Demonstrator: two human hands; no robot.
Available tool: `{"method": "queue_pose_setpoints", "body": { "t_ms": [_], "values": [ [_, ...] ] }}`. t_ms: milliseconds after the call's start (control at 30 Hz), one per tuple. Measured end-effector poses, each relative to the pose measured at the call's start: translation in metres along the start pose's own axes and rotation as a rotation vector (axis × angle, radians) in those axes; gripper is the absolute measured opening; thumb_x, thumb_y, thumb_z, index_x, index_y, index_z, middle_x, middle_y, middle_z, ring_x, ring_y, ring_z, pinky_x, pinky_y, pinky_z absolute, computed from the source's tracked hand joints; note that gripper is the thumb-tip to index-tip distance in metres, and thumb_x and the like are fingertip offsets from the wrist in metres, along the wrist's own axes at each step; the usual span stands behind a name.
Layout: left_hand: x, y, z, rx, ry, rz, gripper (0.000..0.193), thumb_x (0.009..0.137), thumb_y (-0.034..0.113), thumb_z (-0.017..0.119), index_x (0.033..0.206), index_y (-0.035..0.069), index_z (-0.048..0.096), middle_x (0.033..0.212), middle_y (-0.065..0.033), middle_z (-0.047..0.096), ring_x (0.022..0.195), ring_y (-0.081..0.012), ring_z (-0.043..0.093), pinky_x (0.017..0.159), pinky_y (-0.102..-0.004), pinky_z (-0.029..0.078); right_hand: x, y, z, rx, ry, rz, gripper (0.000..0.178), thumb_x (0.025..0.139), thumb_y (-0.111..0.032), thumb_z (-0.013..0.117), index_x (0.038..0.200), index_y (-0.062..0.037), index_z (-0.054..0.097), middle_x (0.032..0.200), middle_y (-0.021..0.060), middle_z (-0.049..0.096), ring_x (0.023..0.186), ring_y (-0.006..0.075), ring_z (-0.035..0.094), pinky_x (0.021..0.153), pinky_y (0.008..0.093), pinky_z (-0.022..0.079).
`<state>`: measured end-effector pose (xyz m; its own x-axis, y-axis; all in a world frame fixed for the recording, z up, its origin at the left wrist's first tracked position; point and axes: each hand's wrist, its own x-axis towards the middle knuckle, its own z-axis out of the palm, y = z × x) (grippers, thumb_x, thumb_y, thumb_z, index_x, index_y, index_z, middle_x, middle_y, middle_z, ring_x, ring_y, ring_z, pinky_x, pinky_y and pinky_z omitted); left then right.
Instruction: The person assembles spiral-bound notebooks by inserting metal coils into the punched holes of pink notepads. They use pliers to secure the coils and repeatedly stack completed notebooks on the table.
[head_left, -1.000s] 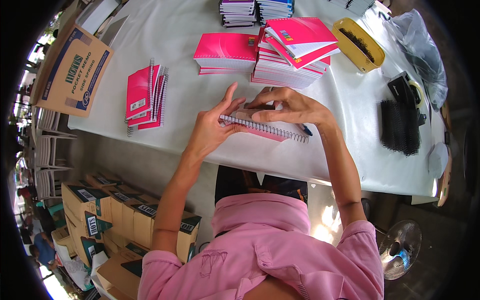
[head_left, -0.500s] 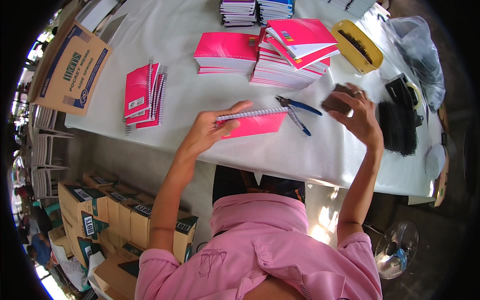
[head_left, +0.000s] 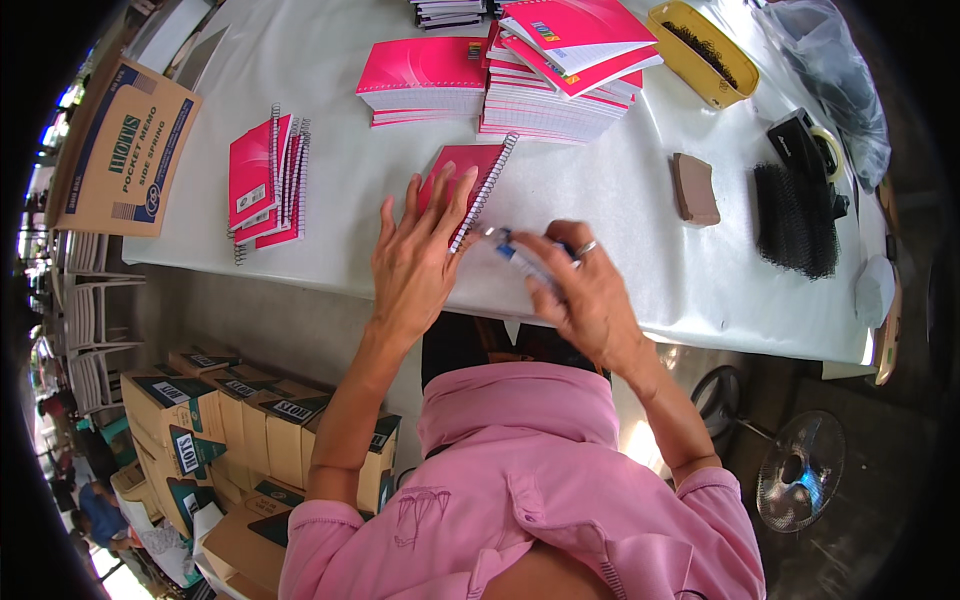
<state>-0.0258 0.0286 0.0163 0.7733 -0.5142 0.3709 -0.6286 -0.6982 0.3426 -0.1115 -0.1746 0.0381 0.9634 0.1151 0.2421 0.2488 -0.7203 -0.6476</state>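
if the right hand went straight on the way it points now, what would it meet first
The pliers in the right hand would probably meet the wire spiral of the pink notebook first, near its lower end; blur and depth leave unclear whether they touch it.

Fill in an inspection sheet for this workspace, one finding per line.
Surface: white-covered table.
Job's things: pink notebook with wire spiral; blue-and-grey pliers, blurred.
Clutter: stacked pink notebooks, brown block, yellow tray of dark coils, black wiry bundle.
Grips: left hand spread over the notebook; right hand holds the pliers, jaws near the spiral's lower end, contact unclear.
Cables: nothing seen clearly.
Surroundings: cartons at lower left; fan at lower right.
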Motion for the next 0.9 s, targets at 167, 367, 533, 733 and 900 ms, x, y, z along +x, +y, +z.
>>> {"method": "queue_pose_setpoints", "body": {
  "t_ms": [167,367,533,733,900],
  "values": [
    [0.002,0.003,0.001,-0.037,0.034,-0.024,0.082,0.081,0.005,0.072,0.153,0.02,0.036,0.147,-0.0132,0.051,0.132,-0.0417,0.049,0.107,-0.0578,0.034,-0.005,-0.008,0.007,-0.08,0.012,-0.133,0.048,0.083,-0.019,0.068,0.13,-0.0149,0.06,0.116,0.0176,0.05,0.103,0.0329,0.055,0.091,0.0449,0.045],
    [0.003,0.005,0.002,-0.023,0.056,-0.037,0.079,0.081,0.002,0.07,0.152,0.019,0.039,0.145,-0.0109,0.054,0.13,-0.0398,0.052,0.107,-0.0567,0.035,-0.002,0.0,0.006,-0.101,-0.001,-0.218,0.045,0.085,-0.016,0.066,0.13,-0.0093,0.06,0.111,0.0143,0.055,0.091,0.0258,0.061,0.078,0.0383,0.053],
    [0.0,0.007,-0.007,-0.019,0.131,-0.05,0.074,0.081,-0.006,0.065,0.148,0.017,0.045,0.141,-0.0057,0.058,0.133,-0.0309,0.052,0.11,-0.0523,0.035,0.025,-0.007,-0.022,1.019,-0.557,0.538,0.033,0.097,-0.015,0.056,0.127,-0.0025,0.059,0.093,0.0158,0.059,0.084,0.0194,0.06,0.072,0.0333,0.051],
    [0.011,-0.033,-0.064,0.172,0.307,-0.062,0.067,0.084,0.002,0.068,0.146,0.019,0.049,0.14,-0.0027,0.059,0.133,-0.0278,0.052,0.112,-0.0526,0.033,0.035,0.014,-0.031,0.29,-0.193,0.088,0.034,0.094,-0.01,0.057,0.127,-0.0032,0.059,0.099,0.0148,0.061,0.089,0.0295,0.062,0.082,0.0385,0.048],
    [0.015,-0.131,-0.111,0.386,0.394,-0.182,0.062,0.091,0.017,0.065,0.149,0.023,0.045,0.146,0.0034,0.054,0.135,-0.0268,0.05,0.113,-0.0545,0.032,0.036,0.049,-0.019,-0.524,0.063,-0.102,0.047,0.085,-0.013,0.071,0.13,-0.0068,0.058,0.128,0.0155,0.054,0.112,0.0339,0.055,0.088,0.0408,0.046]
  ]
}}
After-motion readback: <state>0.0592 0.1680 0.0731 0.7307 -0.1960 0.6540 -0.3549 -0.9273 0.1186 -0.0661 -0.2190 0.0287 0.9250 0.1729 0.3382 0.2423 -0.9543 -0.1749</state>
